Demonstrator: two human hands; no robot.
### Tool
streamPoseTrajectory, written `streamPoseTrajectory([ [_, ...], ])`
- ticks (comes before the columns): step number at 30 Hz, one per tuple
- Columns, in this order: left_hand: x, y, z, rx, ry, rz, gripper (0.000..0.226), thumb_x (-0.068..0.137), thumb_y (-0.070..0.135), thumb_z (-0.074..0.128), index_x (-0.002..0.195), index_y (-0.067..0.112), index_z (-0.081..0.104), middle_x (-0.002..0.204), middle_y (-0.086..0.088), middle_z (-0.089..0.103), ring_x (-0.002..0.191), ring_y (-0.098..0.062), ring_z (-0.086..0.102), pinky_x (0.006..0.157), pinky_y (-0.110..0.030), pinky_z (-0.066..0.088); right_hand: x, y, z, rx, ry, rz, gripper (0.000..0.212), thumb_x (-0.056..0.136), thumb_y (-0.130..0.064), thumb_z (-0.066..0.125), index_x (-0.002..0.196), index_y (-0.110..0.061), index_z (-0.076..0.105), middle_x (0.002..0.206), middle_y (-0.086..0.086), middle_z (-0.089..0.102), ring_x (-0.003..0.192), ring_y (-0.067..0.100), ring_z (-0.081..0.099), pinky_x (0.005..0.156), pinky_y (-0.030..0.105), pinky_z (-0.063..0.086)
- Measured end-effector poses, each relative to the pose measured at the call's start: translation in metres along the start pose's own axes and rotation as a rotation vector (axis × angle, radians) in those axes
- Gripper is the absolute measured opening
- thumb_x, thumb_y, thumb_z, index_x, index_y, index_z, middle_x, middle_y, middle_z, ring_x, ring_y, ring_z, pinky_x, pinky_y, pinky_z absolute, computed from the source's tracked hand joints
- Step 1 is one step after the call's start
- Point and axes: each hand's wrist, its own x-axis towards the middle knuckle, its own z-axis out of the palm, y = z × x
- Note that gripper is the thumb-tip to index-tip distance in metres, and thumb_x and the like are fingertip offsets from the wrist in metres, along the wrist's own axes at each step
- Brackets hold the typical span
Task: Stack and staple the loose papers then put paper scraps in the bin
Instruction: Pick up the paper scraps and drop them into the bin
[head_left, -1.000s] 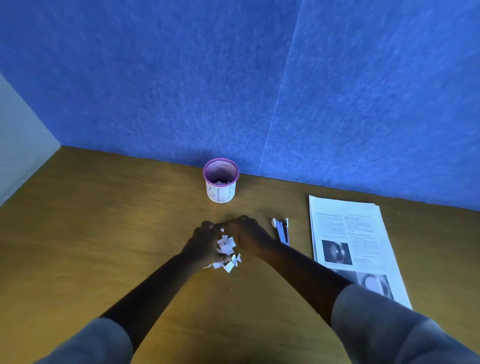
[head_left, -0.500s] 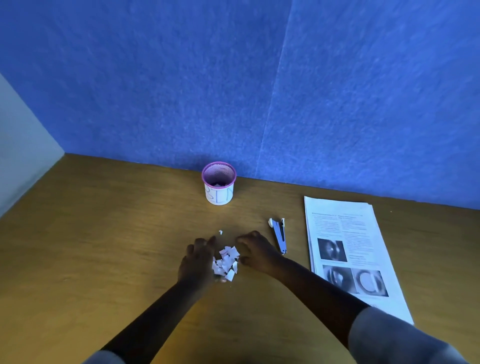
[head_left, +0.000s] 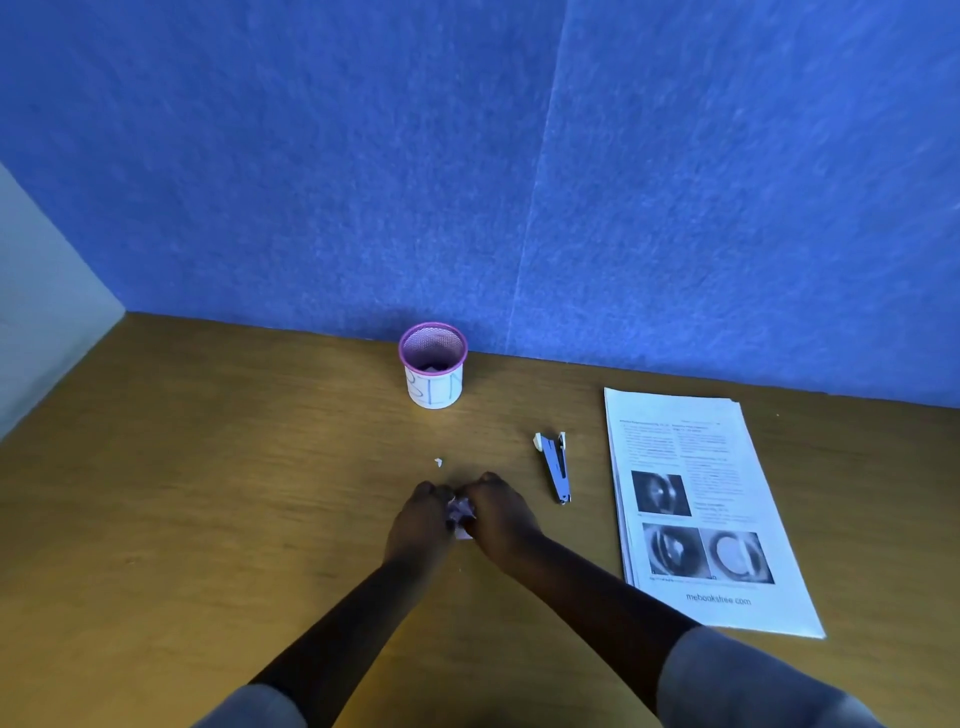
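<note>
My left hand (head_left: 422, 522) and my right hand (head_left: 501, 514) are pressed together on the wooden desk, cupping a small heap of white paper scraps (head_left: 460, 512) between them; only a sliver of the heap shows. One stray scrap (head_left: 439, 462) lies on the desk just beyond my hands. The bin (head_left: 432, 365), a small mesh cup with a purple rim and a white label, stands further back near the wall, with some scraps inside. The stacked printed papers (head_left: 696, 499) lie at the right. A blue stapler (head_left: 556, 466) lies between my hands and the stack.
A blue felt partition (head_left: 519, 182) closes the back of the desk (head_left: 208, 519), and a pale side wall (head_left: 41, 312) closes the left. Bare wood lies to the left of my hands and in front of them.
My hands have closed in from both sides, squeezing the spread scraps into a tight heap between them. One scrap stayed behind on the desk beyond my fingers.
</note>
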Motion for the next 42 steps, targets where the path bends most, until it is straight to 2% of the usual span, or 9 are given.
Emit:
streamPoseTrajectory([
  [8, 0.011, 0.014, -0.014, -0.021, 0.152, 0.058, 0.016, 0.086, 0.010, 0.050, 0.088, 0.003, 0.065, 0.098, -0.015, 0.060, 0.085, -0.027, 0.060, 0.066, -0.029, 0.041, 0.008, -0.007, -0.027, 0.171, 0.079, 0.040, 0.015, 0.084, -0.018, 0.061, 0.090, -0.009, 0.072, 0.088, 0.010, 0.072, 0.083, 0.024, 0.068, 0.068, 0.029, 0.050],
  [12, 0.031, 0.023, -0.037, -0.036, 0.270, 0.090, 0.013, 0.084, 0.011, 0.055, 0.087, 0.003, 0.065, 0.093, -0.016, 0.062, 0.082, -0.027, 0.060, 0.067, -0.032, 0.042, 0.029, -0.021, -0.055, 0.153, 0.134, -0.020, 0.017, 0.086, -0.015, 0.061, 0.096, -0.008, 0.073, 0.096, 0.010, 0.072, 0.088, 0.022, 0.066, 0.071, 0.028, 0.047],
  [17, 0.068, 0.047, -0.079, -0.026, 0.382, 0.137, 0.015, 0.085, 0.011, 0.052, 0.087, 0.005, 0.067, 0.090, -0.012, 0.067, 0.083, -0.026, 0.062, 0.062, -0.025, 0.037, 0.071, -0.039, -0.093, 0.217, 0.236, 0.005, 0.012, 0.082, -0.017, 0.066, 0.085, -0.008, 0.074, 0.083, 0.011, 0.069, 0.077, 0.018, 0.060, 0.052, 0.022, 0.032],
  [20, 0.088, 0.059, -0.104, -0.084, 0.409, 0.094, 0.018, 0.084, 0.005, 0.051, 0.090, 0.004, 0.068, 0.088, -0.009, 0.065, 0.081, -0.023, 0.059, 0.057, -0.013, 0.029, 0.096, -0.051, -0.112, 0.194, 0.270, 0.003, 0.012, 0.081, -0.017, 0.067, 0.086, -0.009, 0.074, 0.090, 0.012, 0.071, 0.086, 0.023, 0.065, 0.061, 0.023, 0.036],
  [22, 0.102, 0.063, -0.115, -0.065, 0.445, 0.079, 0.019, 0.083, 0.004, 0.050, 0.090, 0.004, 0.068, 0.097, -0.016, 0.064, 0.086, -0.029, 0.060, 0.063, -0.019, 0.031, 0.109, -0.057, -0.120, 0.228, 0.284, 0.009, 0.011, 0.080, -0.014, 0.067, 0.087, -0.007, 0.073, 0.093, 0.012, 0.071, 0.089, 0.025, 0.066, 0.061, 0.023, 0.038],
  [30, 0.135, 0.060, -0.125, -0.119, 0.392, 0.021, 0.024, 0.084, 0.004, 0.047, 0.097, 0.005, 0.067, 0.104, -0.017, 0.068, 0.096, -0.030, 0.062, 0.069, -0.025, 0.039, 0.140, -0.067, -0.122, 0.233, 0.227, 0.054, 0.018, 0.084, -0.017, 0.061, 0.085, -0.004, 0.072, 0.090, 0.015, 0.070, 0.085, 0.029, 0.066, 0.070, 0.032, 0.050],
  [35, 0.135, 0.058, -0.120, -0.098, 0.294, 0.055, 0.025, 0.087, 0.005, 0.046, 0.098, 0.006, 0.068, 0.107, -0.011, 0.069, 0.101, -0.026, 0.060, 0.080, -0.025, 0.043, 0.136, -0.062, -0.124, 0.224, 0.212, 0.009, 0.029, 0.087, -0.009, 0.048, 0.062, -0.011, 0.063, 0.069, 0.006, 0.062, 0.077, 0.024, 0.058, 0.056, 0.025, 0.039],
  [39, 0.127, 0.050, -0.115, -0.206, 0.317, 0.119, 0.030, 0.084, 0.001, 0.049, 0.111, 0.005, 0.061, 0.112, -0.013, 0.064, 0.107, -0.027, 0.056, 0.077, -0.021, 0.038, 0.129, -0.047, -0.120, 0.309, 0.331, 0.026, 0.027, 0.090, -0.008, 0.046, 0.105, -0.007, 0.069, 0.113, 0.009, 0.069, 0.108, 0.023, 0.060, 0.087, 0.024, 0.043],
  [42, 0.119, 0.037, -0.105, -0.277, 0.468, 0.158, 0.029, 0.082, -0.003, 0.051, 0.110, 0.004, 0.058, 0.110, -0.015, 0.063, 0.101, -0.024, 0.056, 0.073, -0.018, 0.038, 0.122, -0.032, -0.111, 0.386, 0.387, 0.123, 0.030, 0.092, -0.008, 0.045, 0.117, -0.007, 0.060, 0.121, 0.010, 0.064, 0.114, 0.024, 0.058, 0.083, 0.020, 0.039],
])
